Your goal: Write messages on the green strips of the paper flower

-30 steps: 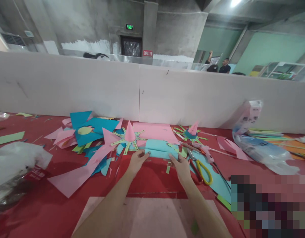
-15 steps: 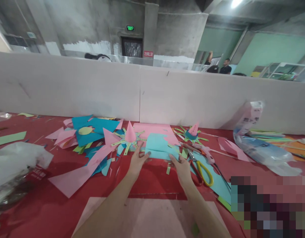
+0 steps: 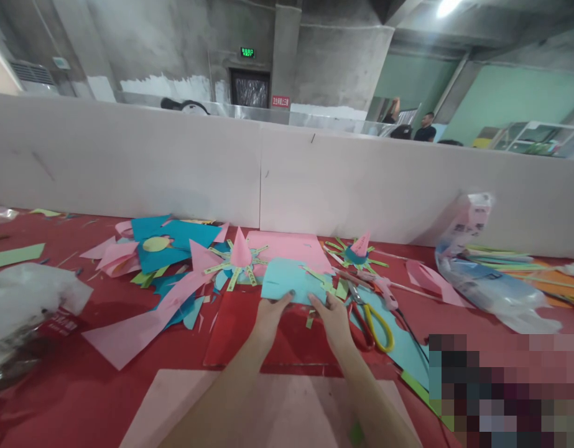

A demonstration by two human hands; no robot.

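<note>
A light blue sheet of paper (image 3: 287, 277) is held up at its near edge by both hands, over a red board. My left hand (image 3: 270, 316) closes on the lower left of that edge, the thumb lying on the paper. At the lower right, my right hand (image 3: 332, 314) pinches the same edge; its fingers are partly hidden. Behind the sheet lies pink paper (image 3: 287, 241). A pink paper cone (image 3: 240, 250) with printed green strips stands to the left, and a second pink cone (image 3: 361, 242) on a blue base is to the right.
Scissors with red and yellow handles (image 3: 377, 326) and a pink glue gun (image 3: 385, 291) lie right of my hands. Blue and pink paper scraps (image 3: 184, 239) pile up at left. Plastic bags (image 3: 496, 292) rest on both sides. A white partition (image 3: 175, 168) borders the table's back.
My left hand has slid toward the sheet's near edge, closer to my right hand. The sheet has shifted slightly left, and its crease near the lower edge no longer shows.
</note>
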